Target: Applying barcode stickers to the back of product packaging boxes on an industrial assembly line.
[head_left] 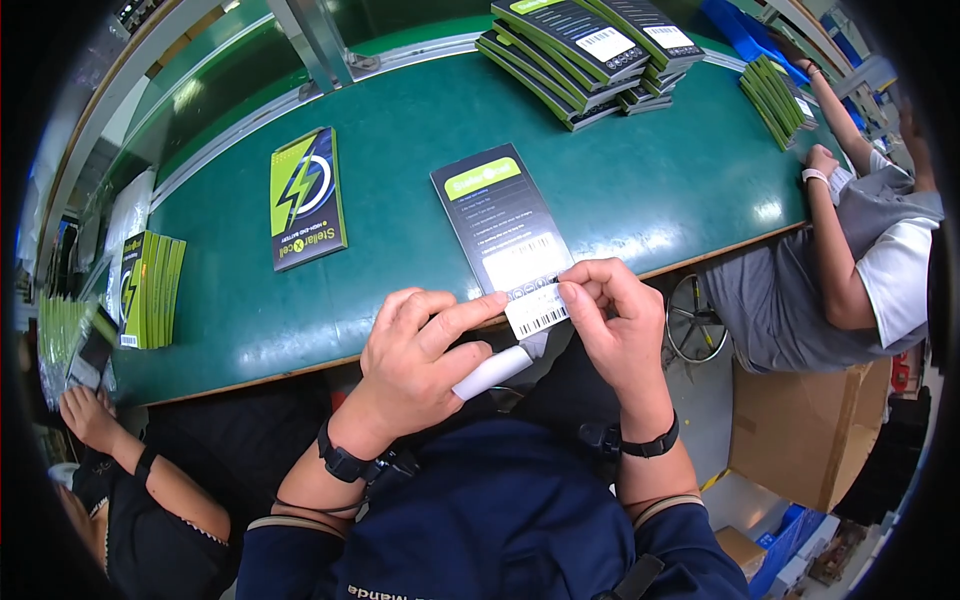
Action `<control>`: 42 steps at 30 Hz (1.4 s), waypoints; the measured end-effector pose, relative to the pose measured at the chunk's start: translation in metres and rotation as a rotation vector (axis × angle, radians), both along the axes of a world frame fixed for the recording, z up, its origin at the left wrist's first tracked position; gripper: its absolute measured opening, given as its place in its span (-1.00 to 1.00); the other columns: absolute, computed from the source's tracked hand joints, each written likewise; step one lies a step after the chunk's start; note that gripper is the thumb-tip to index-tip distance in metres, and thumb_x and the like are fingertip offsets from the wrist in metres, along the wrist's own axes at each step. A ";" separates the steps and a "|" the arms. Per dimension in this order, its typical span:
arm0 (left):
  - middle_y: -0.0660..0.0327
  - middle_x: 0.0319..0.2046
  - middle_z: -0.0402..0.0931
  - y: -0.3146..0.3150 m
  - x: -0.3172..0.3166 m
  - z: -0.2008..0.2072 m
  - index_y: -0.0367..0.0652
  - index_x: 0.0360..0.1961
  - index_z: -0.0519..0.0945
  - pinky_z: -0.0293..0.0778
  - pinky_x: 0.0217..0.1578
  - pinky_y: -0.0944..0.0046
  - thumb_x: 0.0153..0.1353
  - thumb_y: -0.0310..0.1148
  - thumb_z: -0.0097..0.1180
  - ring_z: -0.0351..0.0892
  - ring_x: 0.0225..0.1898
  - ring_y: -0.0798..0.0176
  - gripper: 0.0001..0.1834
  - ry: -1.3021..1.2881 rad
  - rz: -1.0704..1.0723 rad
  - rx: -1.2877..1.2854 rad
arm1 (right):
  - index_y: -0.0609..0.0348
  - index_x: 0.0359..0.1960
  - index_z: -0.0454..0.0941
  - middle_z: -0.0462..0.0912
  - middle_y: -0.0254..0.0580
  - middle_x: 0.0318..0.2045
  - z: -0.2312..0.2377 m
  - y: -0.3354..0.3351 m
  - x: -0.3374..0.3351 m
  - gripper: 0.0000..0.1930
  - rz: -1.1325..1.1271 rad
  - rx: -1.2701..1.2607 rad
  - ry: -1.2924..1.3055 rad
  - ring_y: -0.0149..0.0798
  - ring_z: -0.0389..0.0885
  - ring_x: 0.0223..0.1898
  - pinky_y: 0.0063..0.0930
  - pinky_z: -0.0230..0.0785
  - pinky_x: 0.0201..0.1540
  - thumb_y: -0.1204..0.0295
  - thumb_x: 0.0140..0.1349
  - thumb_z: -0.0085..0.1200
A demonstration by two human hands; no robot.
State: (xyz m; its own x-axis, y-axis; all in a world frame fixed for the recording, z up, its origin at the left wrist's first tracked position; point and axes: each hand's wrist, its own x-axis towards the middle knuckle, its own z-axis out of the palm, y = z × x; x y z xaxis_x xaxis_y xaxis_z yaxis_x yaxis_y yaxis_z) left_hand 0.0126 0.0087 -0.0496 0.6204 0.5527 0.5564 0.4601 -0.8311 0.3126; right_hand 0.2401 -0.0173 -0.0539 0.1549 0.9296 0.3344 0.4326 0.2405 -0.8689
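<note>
My left hand (418,348) is closed around a small white roll of labels (492,373), its index finger stretched toward the strip. A white barcode label (537,312) shows between my hands, just past the table's near edge. With thumb and index finger, my right hand (618,322) pinches this label by its right side. Right behind the fingers lies a flat black and green box (503,215), back face up, with a white label area near its close end. Whether the barcode label is free of its backing, I cannot tell.
Another flat box (307,200) lies on the green table (400,180) to the left. Beyond it stands a row of boxes (150,290). Tall stacks (585,60) rise at the back, and a smaller stack (778,103) sits far right. Co-workers sit on both sides; a cardboard carton (800,430) is at lower right.
</note>
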 end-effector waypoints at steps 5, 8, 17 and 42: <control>0.31 0.04 0.65 -0.001 0.001 0.001 -0.05 -0.51 0.63 0.41 -0.14 0.12 -0.11 -0.30 0.40 0.50 -0.16 0.12 -0.82 -0.004 0.021 0.011 | 0.25 -0.24 0.63 0.62 -0.35 -0.60 0.000 -0.001 0.000 -0.92 0.038 -0.018 0.016 -0.61 0.43 -0.64 -0.67 0.25 -0.56 0.59 0.24 0.25; 0.31 0.04 0.65 -0.002 0.003 0.002 -0.05 -0.52 0.64 0.41 -0.15 0.14 -0.12 -0.30 0.41 0.50 -0.15 0.11 -0.83 -0.015 0.032 0.031 | 0.26 -0.23 0.63 0.65 -0.31 -0.56 -0.002 -0.003 -0.002 -0.91 0.032 0.008 0.037 -0.59 0.45 -0.63 -0.66 0.27 -0.55 0.60 0.25 0.24; 0.32 0.06 0.62 -0.003 0.005 -0.001 -0.04 -0.52 0.66 0.39 -0.11 0.13 -0.13 -0.29 0.41 0.51 -0.09 0.09 -0.84 -0.012 0.058 0.055 | 0.27 -0.21 0.62 0.67 -0.20 -0.48 -0.002 -0.007 -0.004 -0.89 0.035 0.066 0.005 -0.47 0.58 -0.56 -0.59 0.39 -0.49 0.62 0.24 0.24; 0.36 0.07 0.63 -0.004 0.000 -0.002 -0.07 -0.54 0.67 0.40 -0.08 0.10 -0.13 -0.31 0.38 0.50 -0.08 0.10 -0.86 -0.005 0.037 0.011 | 0.15 -0.29 0.59 0.49 -0.25 -0.73 0.028 0.002 -0.010 -0.85 -0.168 -0.112 -0.362 -0.26 0.51 -0.71 -0.39 0.34 -0.56 0.49 0.17 0.32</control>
